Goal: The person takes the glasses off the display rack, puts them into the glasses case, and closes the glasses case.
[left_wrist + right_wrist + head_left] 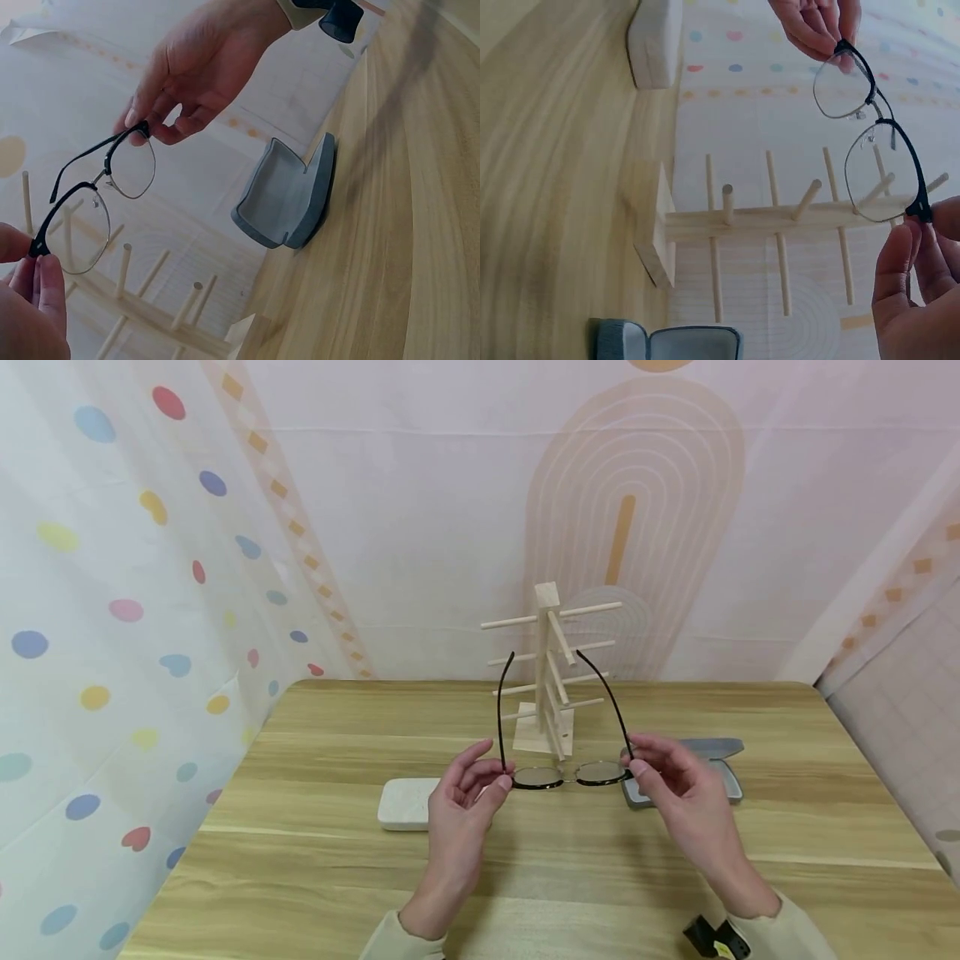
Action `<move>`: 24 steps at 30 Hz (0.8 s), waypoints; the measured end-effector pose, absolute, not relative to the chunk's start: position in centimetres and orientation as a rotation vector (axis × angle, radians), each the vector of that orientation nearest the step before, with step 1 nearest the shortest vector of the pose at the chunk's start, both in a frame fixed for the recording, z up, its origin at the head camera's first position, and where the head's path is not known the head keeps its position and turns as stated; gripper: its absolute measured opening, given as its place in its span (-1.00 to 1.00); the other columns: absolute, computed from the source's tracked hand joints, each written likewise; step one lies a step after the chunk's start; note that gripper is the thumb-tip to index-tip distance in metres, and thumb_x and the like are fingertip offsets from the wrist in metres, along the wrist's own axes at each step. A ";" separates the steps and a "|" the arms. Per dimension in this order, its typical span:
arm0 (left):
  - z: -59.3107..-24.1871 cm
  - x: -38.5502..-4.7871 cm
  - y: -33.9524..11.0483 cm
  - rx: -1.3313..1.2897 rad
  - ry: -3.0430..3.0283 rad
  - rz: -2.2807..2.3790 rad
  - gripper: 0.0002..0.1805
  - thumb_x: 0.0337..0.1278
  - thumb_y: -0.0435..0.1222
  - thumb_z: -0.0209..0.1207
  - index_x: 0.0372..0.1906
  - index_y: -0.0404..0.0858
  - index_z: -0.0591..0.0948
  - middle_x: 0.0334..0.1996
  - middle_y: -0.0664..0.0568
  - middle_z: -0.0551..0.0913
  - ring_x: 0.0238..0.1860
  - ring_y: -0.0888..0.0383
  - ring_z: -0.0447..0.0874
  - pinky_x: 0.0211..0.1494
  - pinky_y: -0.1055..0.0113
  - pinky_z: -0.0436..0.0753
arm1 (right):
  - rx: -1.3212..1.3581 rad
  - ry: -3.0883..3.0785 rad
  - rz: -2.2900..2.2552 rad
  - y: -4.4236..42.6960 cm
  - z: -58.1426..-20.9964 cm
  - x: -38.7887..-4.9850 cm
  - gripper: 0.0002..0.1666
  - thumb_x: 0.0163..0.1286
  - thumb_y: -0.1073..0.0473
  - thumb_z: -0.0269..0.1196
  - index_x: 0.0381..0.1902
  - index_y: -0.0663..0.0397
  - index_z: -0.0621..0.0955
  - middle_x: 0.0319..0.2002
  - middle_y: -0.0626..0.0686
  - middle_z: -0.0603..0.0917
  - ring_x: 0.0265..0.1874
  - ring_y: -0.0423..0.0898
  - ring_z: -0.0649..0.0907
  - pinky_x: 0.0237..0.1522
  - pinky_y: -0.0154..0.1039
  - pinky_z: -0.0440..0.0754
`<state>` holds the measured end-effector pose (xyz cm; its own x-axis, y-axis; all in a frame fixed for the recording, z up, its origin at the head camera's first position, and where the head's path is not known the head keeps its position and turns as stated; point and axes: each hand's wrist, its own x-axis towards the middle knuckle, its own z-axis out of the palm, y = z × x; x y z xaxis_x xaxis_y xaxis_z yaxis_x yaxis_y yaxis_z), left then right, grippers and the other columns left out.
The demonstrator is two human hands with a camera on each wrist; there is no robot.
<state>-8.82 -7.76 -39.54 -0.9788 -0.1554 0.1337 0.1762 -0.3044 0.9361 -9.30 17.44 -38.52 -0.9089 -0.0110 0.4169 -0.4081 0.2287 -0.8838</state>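
Observation:
A pair of black half-rim eyeglasses (537, 784) is held up above the table, temples unfolded and pointing away from me. My left hand (459, 818) pinches the left hinge corner between thumb and fingers. At the opposite corner, the thumb and fingers of my right hand (693, 806) pinch the frame. Both clear lenses show in the left wrist view, where the glasses (48, 219) hang tilted between the two hands. Just behind the glasses stands a wooden display rack (546, 670) with several pegs; no glasses sit on it.
A white case (402, 804) lies on the table (300, 860), partly behind my left hand. An open grey glasses case (283, 196) stands to the right, partly covered by my right hand in the head view. A patterned curtain (420, 527) hangs behind the table.

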 end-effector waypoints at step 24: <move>-40.6 -8.6 -8.0 0.001 -1.842 -2.316 -0.56 0.17 -0.62 0.29 0.18 -0.49 0.59 -0.15 -0.30 0.74 -0.19 0.10 0.77 -0.07 0.26 0.78 | 0.383 -2.227 1.826 17.6 -40.1 -8.3 -0.73 0.53 0.41 0.21 0.14 0.31 0.59 -0.12 0.19 0.70 -0.29 -0.13 0.78 -0.22 -0.29 0.77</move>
